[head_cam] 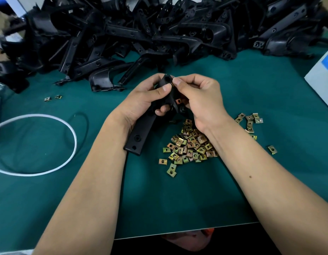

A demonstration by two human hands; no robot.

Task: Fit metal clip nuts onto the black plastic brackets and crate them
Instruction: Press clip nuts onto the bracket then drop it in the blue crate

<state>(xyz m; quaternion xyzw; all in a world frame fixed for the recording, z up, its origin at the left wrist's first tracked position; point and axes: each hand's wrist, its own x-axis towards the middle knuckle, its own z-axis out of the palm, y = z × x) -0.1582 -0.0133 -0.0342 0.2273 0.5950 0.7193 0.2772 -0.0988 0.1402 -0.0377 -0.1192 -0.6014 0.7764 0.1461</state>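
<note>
The black plastic bracket (141, 133) is a long, slightly curved bar with two round holes near its lower end and another hole in the raised top end. It is held off the green worktop (178, 199), slanting from lower left up toward the middle, just above the loose heap of clip nuts (189, 144). These nuts are small, square, brass-yellow folded metal pieces, each with a hole in the face; a few lie apart to the right and two more (53, 98) far to the left.

The left hand (141, 102) grips the bracket's upper part, its fingers curled under the bar and its thumb pressed across the front. The right hand (198, 102) pinches a clip nut (172, 83) between thumb and forefinger against the bracket's top edge, with the other fingers curled; only a sliver of it shows. Another nut (178, 101) shows orange lower on the bracket, beside the right palm.

Both forearms reach in from the lower corners, wrists meeting over the centre. A big pile of brackets (159, 30) fills the far side. A white cable (67, 126) loops at left, and a white box (323, 76) sits at the right edge.
</note>
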